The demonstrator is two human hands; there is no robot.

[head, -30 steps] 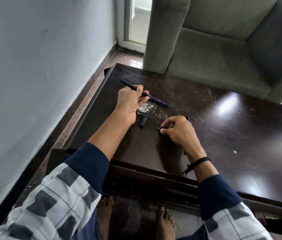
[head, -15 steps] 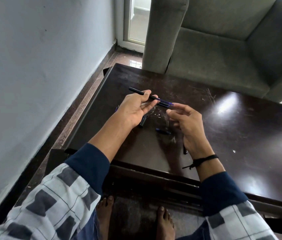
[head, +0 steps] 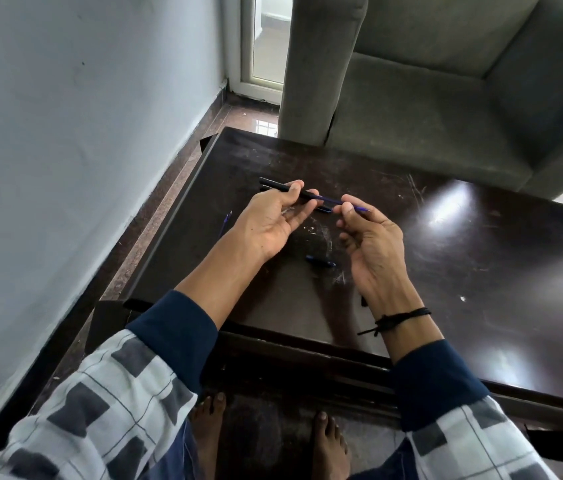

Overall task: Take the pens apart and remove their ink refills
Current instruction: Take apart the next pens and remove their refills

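Desk (head: 481,258) of dark brown wood, scratched and glossy, carries the work, and both hands are raised just above its middle. The left hand (head: 269,223), palm up, holds a black pen barrel (head: 278,186), its thumb and fingers (head: 307,212) curled round the barrel's right-hand part while the other end juts out to the left. A thin blue ink refill (head: 332,201) runs in line from the barrel's right end towards the right hand (head: 373,247). That hand pinches the refill between thumb and fingertips (head: 346,201), with the refill's tip showing just past them on the right. Whether the refill's other end sits inside the barrel cannot be told. The remaining right fingers are loosely curled and hold nothing. A short blue and black pen part (head: 320,261) lies flat on the desk between the two wrists, touching neither. A second dark piece (head: 325,210) lies on the desk just beneath the refill; its kind is not clear. A thin blue stick (head: 226,221), possibly another refill, lies near the desk's left edge, partly hidden by the left forearm. A black cord (head: 401,318) is tied round the right wrist. A grey armchair (head: 446,98) stands beyond the desk's far edge, and a pale wall (head: 65,150) runs along the left.
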